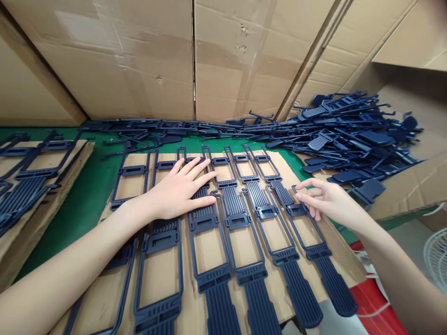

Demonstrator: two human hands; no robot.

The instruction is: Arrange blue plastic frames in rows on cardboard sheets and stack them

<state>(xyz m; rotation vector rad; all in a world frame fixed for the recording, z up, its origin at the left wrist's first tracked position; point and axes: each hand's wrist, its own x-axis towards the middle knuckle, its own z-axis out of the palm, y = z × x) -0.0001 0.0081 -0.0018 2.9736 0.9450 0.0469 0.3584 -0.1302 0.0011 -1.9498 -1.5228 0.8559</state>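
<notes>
Several dark blue plastic frame parts (244, 218) lie side by side in interlocking rows on a cardboard sheet (335, 242). My left hand (181, 190) rests flat on them near the sheet's middle, fingers stretched out and spread, holding nothing. My right hand (324, 200) is at the right edge of the rows, fingers extended and touching the rightmost frame part (310, 242); nothing is gripped in it.
A loose heap of the same blue parts (349, 135) fills the back right on the green table (91, 186). Another cardboard sheet with laid-out parts (31, 172) sits at left. Cardboard boxes (139, 60) wall the back. A white fan (436, 256) stands low right.
</notes>
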